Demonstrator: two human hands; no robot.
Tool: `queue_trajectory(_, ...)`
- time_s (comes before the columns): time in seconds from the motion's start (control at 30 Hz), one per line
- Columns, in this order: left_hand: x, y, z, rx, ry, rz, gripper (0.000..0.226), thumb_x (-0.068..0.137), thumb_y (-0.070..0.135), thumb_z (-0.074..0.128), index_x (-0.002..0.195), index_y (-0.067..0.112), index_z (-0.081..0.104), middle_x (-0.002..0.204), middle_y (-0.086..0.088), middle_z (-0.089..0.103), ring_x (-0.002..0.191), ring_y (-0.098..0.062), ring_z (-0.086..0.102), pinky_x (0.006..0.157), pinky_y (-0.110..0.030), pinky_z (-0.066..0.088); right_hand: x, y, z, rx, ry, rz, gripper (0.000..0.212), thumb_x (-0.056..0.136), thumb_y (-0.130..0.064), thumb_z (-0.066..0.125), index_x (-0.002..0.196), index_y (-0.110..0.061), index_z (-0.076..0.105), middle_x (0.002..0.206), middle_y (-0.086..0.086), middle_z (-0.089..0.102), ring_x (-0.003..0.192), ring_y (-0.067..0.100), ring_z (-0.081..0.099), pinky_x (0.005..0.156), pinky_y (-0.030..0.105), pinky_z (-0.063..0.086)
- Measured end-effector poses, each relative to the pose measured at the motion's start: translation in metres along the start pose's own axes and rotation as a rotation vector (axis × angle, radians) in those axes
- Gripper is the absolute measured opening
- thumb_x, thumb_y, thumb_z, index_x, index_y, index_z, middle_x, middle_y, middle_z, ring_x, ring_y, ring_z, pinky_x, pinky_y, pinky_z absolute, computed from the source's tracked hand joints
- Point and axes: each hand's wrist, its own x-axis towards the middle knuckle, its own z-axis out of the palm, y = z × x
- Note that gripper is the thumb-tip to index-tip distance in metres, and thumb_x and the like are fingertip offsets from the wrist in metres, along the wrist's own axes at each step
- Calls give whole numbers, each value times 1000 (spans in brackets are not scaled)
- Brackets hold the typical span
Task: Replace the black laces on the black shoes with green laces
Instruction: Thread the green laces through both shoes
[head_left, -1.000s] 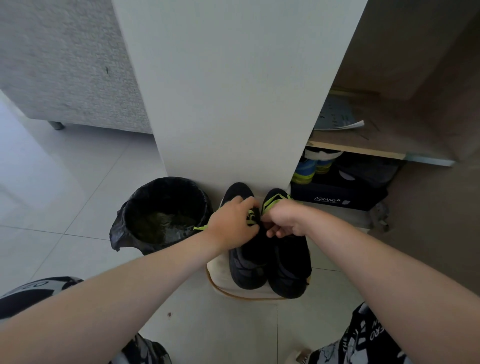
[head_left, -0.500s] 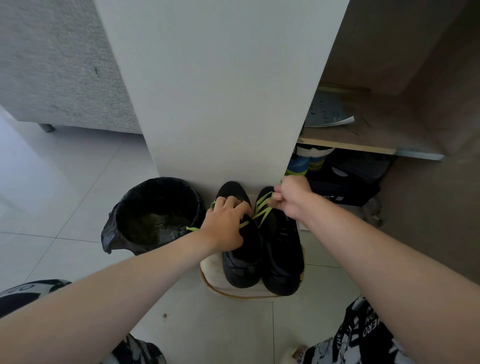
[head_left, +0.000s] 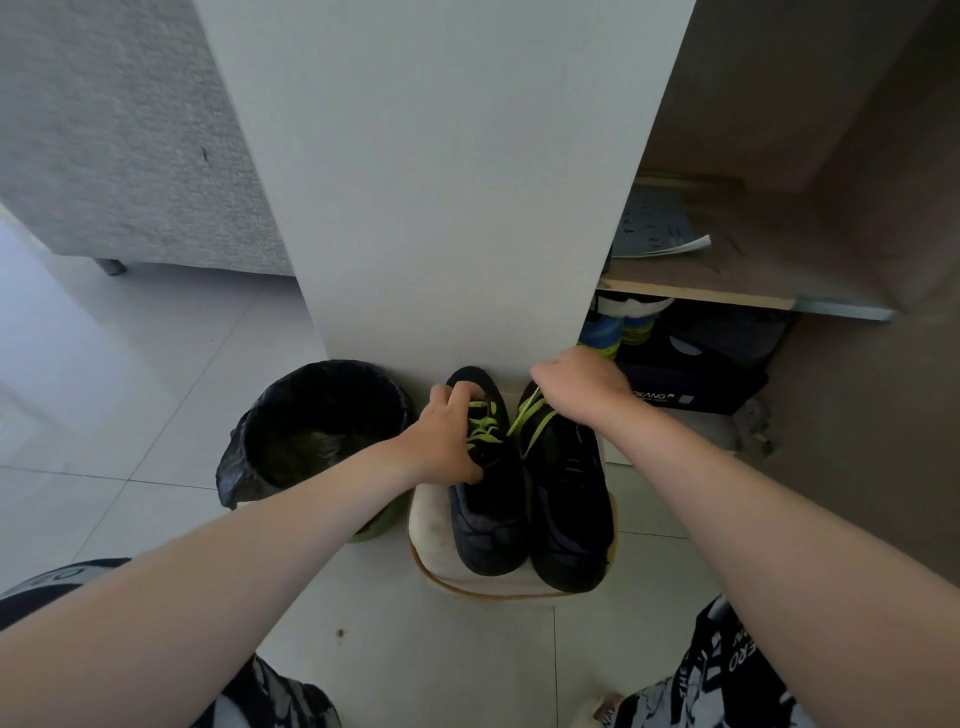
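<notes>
Head view: the left hand (head_left: 447, 441) has its grip clamped over the top of the left shoe (head_left: 488, 514), fingers curled onto the green lacing (head_left: 480, 434) and thumb down the near side. The right hand (head_left: 582, 389) has its grip pinched on the green lace (head_left: 530, 421) of the right shoe (head_left: 571, 519). Two strands run taut from the shoe up under the fingers (the ends are hidden inside the fist). Both black shoes stand side by side, touching, on a white pad (head_left: 426, 530) just below both grips. A black-lined bin (head_left: 311, 426) sits left of the left grip. A white panel (head_left: 441, 182) rises just beyond both grips. A dark box (head_left: 691, 384) lies under a shelf (head_left: 727, 296), right of the right grip.
</notes>
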Motion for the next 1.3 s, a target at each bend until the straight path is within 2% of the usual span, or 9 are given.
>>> queue_trajectory(0.13, 0, -9, -7, -178, 33, -123, 93, 63, 32, 91, 129, 30, 26, 124, 3, 28, 112, -18, 48, 88, -31, 51, -7, -10, 12, 314, 42, -3, 34, 86, -16, 53, 56, -18, 39, 57, -1, 38, 58, 21, 36, 53, 34, 23)
queue_trajectory(0.3, 0, -12, -4, -194, -54, -138, 72, 72, 24, 84, 119, 27, 29, 119, 1, 47, 100, -16, 55, 66, -22, 49, -8, -18, 12, 1181, -89, 272, 13, 99, -11, 46, 87, -10, 51, 60, 4, 43, 44, 17, 45, 47, 31, 51)
queue_trajectory(0.43, 1, -10, -3, -175, -54, -154, 69, 72, 27, 84, 117, 27, 31, 120, 0, 46, 99, -16, 54, 62, -22, 46, 5, -5, -2, 681, 187, 153, 20, 87, -16, 52, 73, -19, 38, 62, 0, 32, 53, 20, 31, 52, 35, 26)
queue_trajectory(0.57, 1, -9, -5, -69, -42, -244, 82, 65, 37, 87, 126, 25, 33, 120, -1, 37, 106, -20, 47, 75, -29, 49, -4, 0, 1, -39, -157, -217, 41, 81, -31, 65, 120, -24, 55, 91, 3, 69, 85, 23, 63, 69, 33, 50)
queue_trajectory(0.7, 2, -11, -7, -100, -86, -340, 91, 64, 40, 88, 132, 25, 30, 125, -3, 37, 109, -23, 48, 88, -36, 50, -7, -7, -5, -472, -281, -259, 26, 83, -48, 67, 87, -25, 79, 80, -8, 73, 83, 18, 66, 72, 30, 56)
queue_trajectory(0.93, 4, -17, -7, -208, -175, -402, 103, 56, 42, 91, 134, 22, 27, 109, -5, 57, 99, -24, 64, 84, -41, 58, -3, 6, -13, -531, 74, -21, 17, 93, -24, 52, 78, -16, 57, 84, 4, 63, 77, 24, 59, 64, 29, 47)
queue_trajectory(1.1, 4, -14, -8, -209, -168, -414, 110, 54, 42, 92, 137, 19, 23, 113, -8, 57, 101, -27, 65, 87, -44, 57, 2, 2, -15, -554, 272, 132, 30, 93, -22, 54, 120, -11, 59, 125, 11, 54, 114, 28, 51, 75, 34, 39)
queue_trajectory(1.2, 1, -12, -10, -151, -174, -342, 79, 62, 45, 89, 121, 13, 48, 97, -3, 64, 90, -18, 66, 76, -31, 55, -1, 2, -10, -585, 299, 14, 33, 95, -24, 48, 121, -8, 60, 124, 13, 52, 113, 30, 50, 72, 34, 38)
queue_trajectory(1.3, -3, -5, -13, -10, -234, -252, 36, 79, 49, 75, 69, 17, 61, 65, 2, 68, 67, -13, 60, 62, -23, 45, -8, 0, -1, -403, 137, -271, 32, 97, -35, 50, 84, -10, 66, 96, 8, 55, 91, 30, 56, 62, 31, 40)
